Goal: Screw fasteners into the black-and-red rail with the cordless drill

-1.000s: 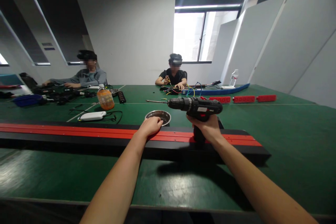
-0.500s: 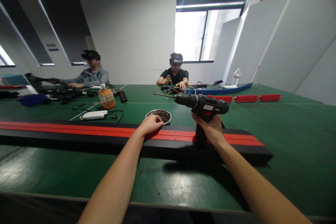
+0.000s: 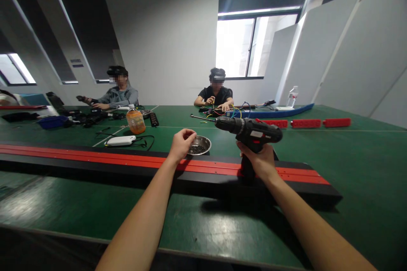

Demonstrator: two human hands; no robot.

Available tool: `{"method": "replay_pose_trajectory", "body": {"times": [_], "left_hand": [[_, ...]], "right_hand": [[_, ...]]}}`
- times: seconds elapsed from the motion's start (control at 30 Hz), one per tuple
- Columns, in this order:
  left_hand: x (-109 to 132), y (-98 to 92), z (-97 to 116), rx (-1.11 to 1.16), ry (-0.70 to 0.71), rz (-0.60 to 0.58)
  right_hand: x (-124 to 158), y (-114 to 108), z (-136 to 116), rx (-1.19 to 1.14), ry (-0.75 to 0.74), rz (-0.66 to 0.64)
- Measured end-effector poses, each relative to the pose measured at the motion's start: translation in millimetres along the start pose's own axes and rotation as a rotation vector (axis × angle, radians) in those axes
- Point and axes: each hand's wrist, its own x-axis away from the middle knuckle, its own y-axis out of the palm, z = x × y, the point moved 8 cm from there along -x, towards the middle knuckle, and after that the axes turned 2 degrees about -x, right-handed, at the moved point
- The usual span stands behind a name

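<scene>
**Right hand (image 3: 262, 161) clamped on black pistol-grip power drill (image 3: 252, 130); left hand (image 3: 181, 146) pinched at shallow round shiny metal bowl (image 3: 206, 140)**

Right: fingers wrapped round the handle, long bit toward 9 o'clock; presumably held upright so the tool is ready to use and the other hand free. Left: thumb and fingertips together over the bowl's 9 o'clock rim. Cannot tell whether anything sits between them. Bowl holds small dark loose pieces (image 3: 197, 150), probably kept there against scattering.

Clock centred on bowl, 12 away from wearer. Drill: 3 o'clock, within easy reach. Long black bar with red top strip (image 3: 133, 160): runs 9 to 4 o'clock, just nearer than the bowl, likely laid crosswise for access along its length. White rounded case with dark cable (image 3: 121, 140): 9 o'clock. Clear bottle of orange liquid (image 3: 135, 122): 10. Red oblong blocks (image 3: 305, 123): 2. Co-worker in dark short sleeves (image 3: 219, 93): 12, at coloured wires (image 3: 237, 112).
</scene>
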Motion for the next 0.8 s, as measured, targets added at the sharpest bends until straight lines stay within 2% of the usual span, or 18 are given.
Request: {"method": "replay_pose_trajectory", "body": {"times": [0.13, 0.27, 0.8], "left_hand": [[6, -6.5, 39, 0.5, -0.006, 0.031], [15, -8.4, 65, 0.761, 0.013, 0.003], [17, -4.9, 81, 0.971, 0.0, -0.036]], "right_hand": [[0, -1, -2, 0.016, 0.001, 0.003], [1, -1, -3, 0.021, 0.01, 0.016], [1, -1, -7, 0.063, -0.015, 0.021]]}}
